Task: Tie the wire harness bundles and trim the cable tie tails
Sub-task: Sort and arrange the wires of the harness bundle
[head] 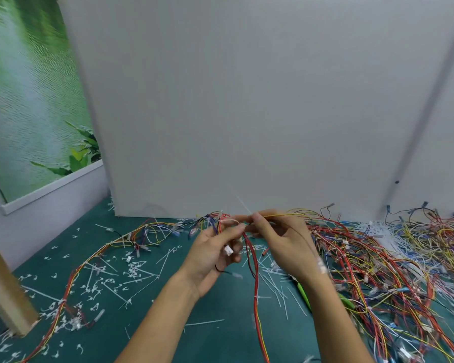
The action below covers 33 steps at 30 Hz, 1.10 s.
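My left hand (215, 251) and my right hand (281, 242) are raised together above the green table, both gripping a wire harness bundle (254, 260) of red and yellow wires. A thin white cable tie (243, 204) sticks up and back from where my fingertips meet. My right thumb and forefinger pinch at that spot. A white connector (228, 250) hangs against my left palm. The red wires drop from my hands toward the near table edge.
A big tangle of coloured harnesses (391, 263) fills the right side of the green table (147, 323). Another harness (95, 265) trails off to the left. Cut tie tails (134, 271) litter the surface. Green-handled cutters (304, 292) lie under my right wrist. A grey panel (247, 100) stands behind.
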{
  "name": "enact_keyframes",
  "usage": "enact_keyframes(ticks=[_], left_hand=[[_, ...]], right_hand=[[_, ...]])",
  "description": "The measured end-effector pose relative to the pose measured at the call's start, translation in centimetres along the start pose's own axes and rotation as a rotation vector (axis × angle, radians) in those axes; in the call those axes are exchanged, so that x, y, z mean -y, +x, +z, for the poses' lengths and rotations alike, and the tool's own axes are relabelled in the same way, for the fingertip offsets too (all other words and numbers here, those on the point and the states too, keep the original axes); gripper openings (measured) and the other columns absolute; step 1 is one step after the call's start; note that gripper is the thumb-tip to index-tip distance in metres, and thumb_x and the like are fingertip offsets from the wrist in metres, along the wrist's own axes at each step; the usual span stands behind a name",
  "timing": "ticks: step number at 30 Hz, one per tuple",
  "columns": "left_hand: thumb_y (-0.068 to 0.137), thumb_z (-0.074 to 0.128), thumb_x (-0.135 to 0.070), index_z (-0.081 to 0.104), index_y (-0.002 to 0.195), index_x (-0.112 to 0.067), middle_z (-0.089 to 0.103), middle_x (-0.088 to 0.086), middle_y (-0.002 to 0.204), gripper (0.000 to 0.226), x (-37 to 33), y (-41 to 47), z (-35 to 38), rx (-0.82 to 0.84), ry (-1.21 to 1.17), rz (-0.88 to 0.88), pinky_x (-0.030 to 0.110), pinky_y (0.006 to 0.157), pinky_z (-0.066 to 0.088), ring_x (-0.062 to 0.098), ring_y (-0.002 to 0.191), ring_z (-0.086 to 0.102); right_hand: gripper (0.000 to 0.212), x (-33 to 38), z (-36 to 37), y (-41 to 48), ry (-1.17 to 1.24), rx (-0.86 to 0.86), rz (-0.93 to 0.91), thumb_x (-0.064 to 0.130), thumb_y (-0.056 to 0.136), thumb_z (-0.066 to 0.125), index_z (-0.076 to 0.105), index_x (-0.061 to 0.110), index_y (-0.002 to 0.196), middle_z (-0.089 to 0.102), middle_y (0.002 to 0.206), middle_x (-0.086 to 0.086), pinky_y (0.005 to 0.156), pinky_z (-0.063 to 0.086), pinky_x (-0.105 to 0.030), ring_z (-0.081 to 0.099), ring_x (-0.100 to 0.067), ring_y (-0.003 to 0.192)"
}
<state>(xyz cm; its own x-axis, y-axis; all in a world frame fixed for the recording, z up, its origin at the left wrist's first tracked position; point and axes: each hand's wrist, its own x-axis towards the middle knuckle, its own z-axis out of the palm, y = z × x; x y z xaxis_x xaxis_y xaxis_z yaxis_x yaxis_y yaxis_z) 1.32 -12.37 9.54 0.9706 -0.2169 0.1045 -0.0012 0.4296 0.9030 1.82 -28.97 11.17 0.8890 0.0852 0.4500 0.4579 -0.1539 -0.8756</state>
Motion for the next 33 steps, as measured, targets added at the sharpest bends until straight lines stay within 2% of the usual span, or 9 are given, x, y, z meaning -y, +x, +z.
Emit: enact_keyframes(ticks=[3, 6, 10, 12, 14, 19, 26, 31, 33], left_hand=[[0.081, 0.077, -0.025, 0.074, 0.116, -0.015, 0.057, -0.006, 0.071, 0.036, 0.2, -0.1, 0.5, -0.015, -0.012, 0.031, 0.024, 0.05, 0.038, 0.01, 0.059, 0.043], [0.075, 0.081, -0.032, 0.077, 0.108, -0.015, 0.054, -0.004, 0.068, 0.038, 0.4, 0.0, 0.7, -0.073, 0.003, 0.055, 0.022, 0.047, 0.034, 0.008, 0.055, 0.038], [0.07, 0.082, -0.036, 0.077, 0.095, -0.016, 0.065, 0.002, 0.077, 0.033, 0.8, 0.0, 0.8, -0.141, 0.056, 0.11, 0.022, 0.049, 0.027, 0.011, 0.063, 0.039], [0.068, 0.083, -0.04, 0.078, 0.087, -0.018, 0.065, 0.008, 0.088, 0.029, 0.7, -0.1, 0.6, -0.159, 0.085, 0.117, 0.022, 0.051, 0.03, 0.013, 0.073, 0.046], [0.07, 0.082, -0.039, 0.077, 0.083, -0.016, 0.071, 0.007, 0.088, 0.027, 0.7, 0.0, 0.4, -0.169, 0.123, 0.138, 0.019, 0.054, 0.041, 0.01, 0.078, 0.06], [0.078, 0.076, -0.025, 0.076, 0.07, -0.014, 0.071, 0.001, 0.068, 0.013, 0.6, 0.0, 0.4, -0.186, 0.119, 0.237, 0.012, 0.058, 0.047, 0.003, 0.06, 0.062], [0.076, 0.079, -0.037, 0.071, 0.066, -0.018, 0.048, 0.002, 0.062, 0.023, 0.4, 0.0, -0.2, -0.213, 0.143, 0.225, 0.026, 0.063, 0.041, 0.013, 0.06, 0.041], [0.073, 0.08, -0.036, 0.067, 0.068, -0.017, 0.053, 0.008, 0.065, 0.024, -0.4, 0.0, -0.4, -0.189, 0.099, 0.249, 0.046, 0.079, 0.047, 0.024, 0.064, 0.05], [0.074, 0.079, -0.035, 0.067, 0.067, -0.015, 0.057, 0.01, 0.067, 0.025, -0.5, 0.0, -0.4, -0.159, 0.105, 0.254, 0.043, 0.078, 0.052, 0.025, 0.064, 0.054]], right_hand=[[0.006, -0.3, 0.5, 0.2, -0.013, -0.027, 0.007, 0.02, 0.097, 0.071, 0.072, 0.014, 0.097, 0.08, 0.086, 0.003, 0.08, 0.063, -0.03, 0.079, -0.013, 0.084], [0.005, -0.5, 0.4, 0.2, -0.054, -0.001, -0.008, 0.017, 0.096, 0.073, 0.069, 0.015, 0.094, 0.08, 0.085, 0.004, 0.073, 0.061, -0.022, 0.078, -0.01, 0.083], [0.006, -0.3, 0.4, 0.0, -0.14, 0.075, -0.039, 0.01, 0.098, 0.07, 0.069, 0.015, 0.094, 0.079, 0.086, 0.005, 0.08, 0.061, -0.022, 0.077, -0.004, 0.087], [0.006, -0.2, 0.4, -0.1, -0.208, 0.093, -0.053, 0.008, 0.098, 0.069, 0.07, 0.014, 0.095, 0.079, 0.089, 0.006, 0.08, 0.059, -0.019, 0.075, 0.0, 0.087], [0.001, -0.1, 0.4, -0.2, -0.262, 0.096, -0.075, 0.009, 0.097, 0.07, 0.07, 0.009, 0.096, 0.078, 0.088, 0.006, 0.078, 0.059, -0.019, 0.074, 0.003, 0.085], [0.005, 0.2, 0.6, -0.4, -0.292, 0.111, -0.094, 0.015, 0.098, 0.071, 0.071, 0.009, 0.098, 0.079, 0.088, 0.007, 0.08, 0.061, -0.025, 0.075, 0.001, 0.085], [0.012, -0.2, 0.2, -0.4, -0.242, 0.119, -0.032, 0.025, 0.094, 0.076, 0.071, 0.018, 0.102, 0.078, 0.092, 0.009, 0.084, 0.06, -0.023, 0.074, -0.001, 0.092], [0.004, -0.4, 0.0, -0.3, 0.028, 0.084, 0.104, 0.011, 0.093, 0.076, 0.074, 0.009, 0.096, 0.08, 0.087, -0.006, 0.082, 0.063, -0.03, 0.078, -0.021, 0.085], [0.003, -0.3, 0.6, -0.1, 0.056, 0.049, 0.103, 0.009, 0.091, 0.077, 0.074, 0.008, 0.092, 0.079, 0.085, -0.009, 0.075, 0.063, -0.027, 0.078, -0.019, 0.081]])
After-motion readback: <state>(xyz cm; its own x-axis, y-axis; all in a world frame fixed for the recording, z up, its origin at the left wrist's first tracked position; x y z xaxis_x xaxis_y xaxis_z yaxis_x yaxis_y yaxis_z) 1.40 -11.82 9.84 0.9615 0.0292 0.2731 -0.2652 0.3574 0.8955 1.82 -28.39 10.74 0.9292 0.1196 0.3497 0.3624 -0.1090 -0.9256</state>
